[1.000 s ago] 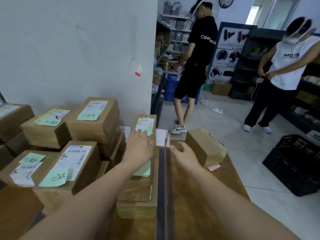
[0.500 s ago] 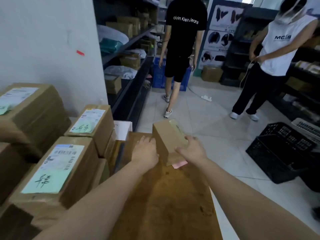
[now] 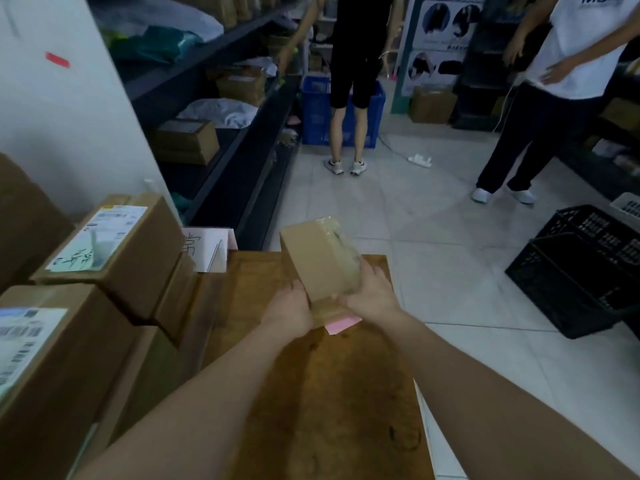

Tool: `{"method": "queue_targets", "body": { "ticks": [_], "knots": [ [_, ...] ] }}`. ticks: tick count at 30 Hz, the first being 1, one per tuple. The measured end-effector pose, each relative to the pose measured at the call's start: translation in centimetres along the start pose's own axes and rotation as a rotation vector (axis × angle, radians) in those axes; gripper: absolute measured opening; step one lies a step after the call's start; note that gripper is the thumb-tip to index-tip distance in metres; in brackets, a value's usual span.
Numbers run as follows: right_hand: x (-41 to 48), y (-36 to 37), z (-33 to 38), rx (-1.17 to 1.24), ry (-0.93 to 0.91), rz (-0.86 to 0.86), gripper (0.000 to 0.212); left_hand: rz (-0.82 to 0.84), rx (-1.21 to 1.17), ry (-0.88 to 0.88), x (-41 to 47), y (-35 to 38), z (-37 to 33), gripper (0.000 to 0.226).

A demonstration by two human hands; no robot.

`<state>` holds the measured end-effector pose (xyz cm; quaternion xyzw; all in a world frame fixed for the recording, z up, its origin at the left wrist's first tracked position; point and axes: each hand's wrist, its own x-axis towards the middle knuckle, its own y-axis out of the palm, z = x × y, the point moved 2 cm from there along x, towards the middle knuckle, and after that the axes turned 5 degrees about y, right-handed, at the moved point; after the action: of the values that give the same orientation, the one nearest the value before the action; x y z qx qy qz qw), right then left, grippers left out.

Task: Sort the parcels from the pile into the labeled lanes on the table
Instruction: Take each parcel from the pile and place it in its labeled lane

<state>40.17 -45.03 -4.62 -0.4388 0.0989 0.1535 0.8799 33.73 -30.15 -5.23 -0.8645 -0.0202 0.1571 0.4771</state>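
Note:
A small brown taped parcel [image 3: 317, 258] is tilted up over the far end of the wooden table [image 3: 329, 393]. My left hand [image 3: 289, 308] grips its near left side and my right hand [image 3: 372, 294] grips its right side. A pink note [image 3: 341, 323] shows under the parcel's near edge. To the left stand several stacked parcels: one with a white label and green note [image 3: 114, 247], and a nearer one [image 3: 45, 368]. A folded white lane card [image 3: 207, 249] stands at the table's far left.
A dark shelf rack [image 3: 239, 109] with boxes and bags runs along the left wall. Two people stand on the tiled floor ahead, one at a blue crate [image 3: 343, 112]. A black plastic crate [image 3: 581, 268] sits on the floor at right.
My view swung right and down. Both hands moved from the left parcel lane to the small parcel at the table's far end, closed round it and tipped it up.

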Motion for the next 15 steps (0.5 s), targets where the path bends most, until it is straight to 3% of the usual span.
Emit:
{"method": "queue_targets", "body": {
  "ticks": [6,9,12,13,15],
  "knots": [
    [-0.4,0.7,-1.1,0.010,0.027,-0.084,0.103,-0.036,-0.364,-0.014,-0.9,0.4,-0.5,0.058],
    [-1.5,0.6,-1.1,0.144,0.155,-0.041,0.119,-0.185,-0.513,0.054,-2.3,0.1,-0.7,0.065],
    [-3.4,0.4,-0.9,0.423,0.298,0.098,0.143,-0.278,-0.613,0.115,-3.1,-0.6,-1.1,0.048],
    [-4.0,0.5,-0.9,0.512,0.325,0.173,0.140,-0.286,-0.582,0.144,-3.4,-0.7,-1.2,0.043],
    [-5.1,0.5,-0.7,0.648,0.345,0.330,0.113,-0.299,-0.471,0.198,-4.3,-0.9,-1.4,0.037]
  ]
}}
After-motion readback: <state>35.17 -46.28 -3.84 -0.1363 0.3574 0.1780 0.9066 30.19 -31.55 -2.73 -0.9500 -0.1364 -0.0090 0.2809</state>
